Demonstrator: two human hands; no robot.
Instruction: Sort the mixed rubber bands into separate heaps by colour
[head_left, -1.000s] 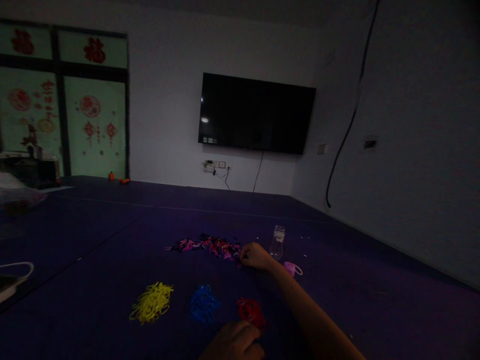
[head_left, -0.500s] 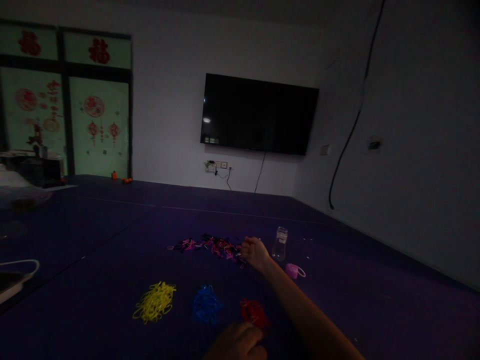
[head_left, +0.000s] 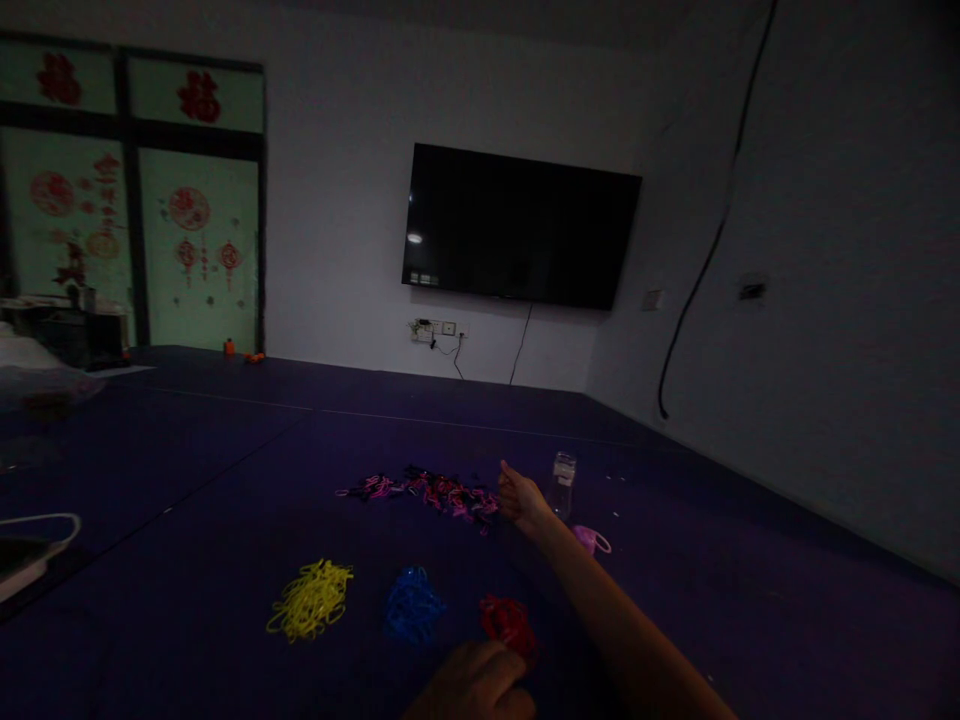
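My right hand (head_left: 523, 503) is held closed at the right end of a mixed pile of pink, red and black rubber bands (head_left: 450, 495). Its thumb points up, and whatever the fingers pinch is too small or dark to make out. At the bottom edge, my left hand (head_left: 476, 683) has curled fingers beside a small heap of red rubber bands (head_left: 508, 622); its grip is partly hidden. To the left lie a heap of blue rubber bands (head_left: 413, 604) and a heap of yellow rubber bands (head_left: 311, 600).
A clear bottle (head_left: 562, 482) stands just behind my right wrist, with a pink lid with a loop (head_left: 589, 540) beside it, partly covered by my forearm. The dark purple surface (head_left: 225, 480) spreads toward the wall. At the left edge lies a white-edged object (head_left: 34, 575).
My right hand has moved slightly right, away from the mixed pile and closer to the bottle, and its thumb has come up. My left hand stays almost still by the red heap.
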